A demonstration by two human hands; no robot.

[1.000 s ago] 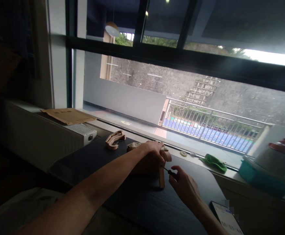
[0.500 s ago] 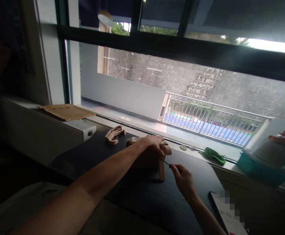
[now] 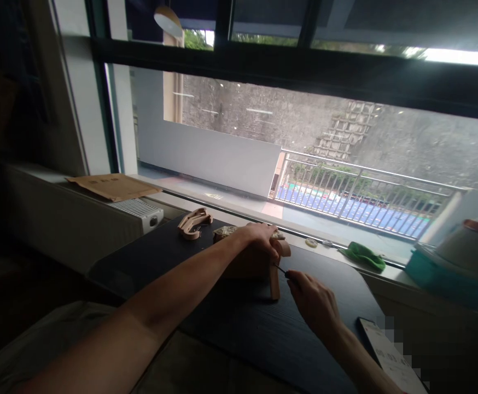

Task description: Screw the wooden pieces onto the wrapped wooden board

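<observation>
A small wooden piece of furniture or box (image 3: 245, 264), with a patterned top and a curved wooden leg (image 3: 274, 284), stands on the dark table. Over its top right end lies my left hand (image 3: 262, 238), fingers bent round the corner above the leg and gripping it. My right hand (image 3: 315, 300) is closed round the dark handle of a screwdriver (image 3: 286, 272). The thin shaft points left, its tip at the upper part of the leg just below my left fingers. Whether a screw sits under the tip is too small to tell.
Curved wooden parts (image 3: 193, 223) lie at the table's back left, small screws beside them. A roll of tape (image 3: 311, 242) and a green cloth (image 3: 362, 256) rest by the window. A phone (image 3: 390, 350) lies at the right edge; a brown envelope (image 3: 114, 186) tops the radiator.
My right hand has turned about the screwdriver, its fingers opening and closing again round the handle. The left hand keeps its hold on the wooden corner. The whole view has shifted slightly.
</observation>
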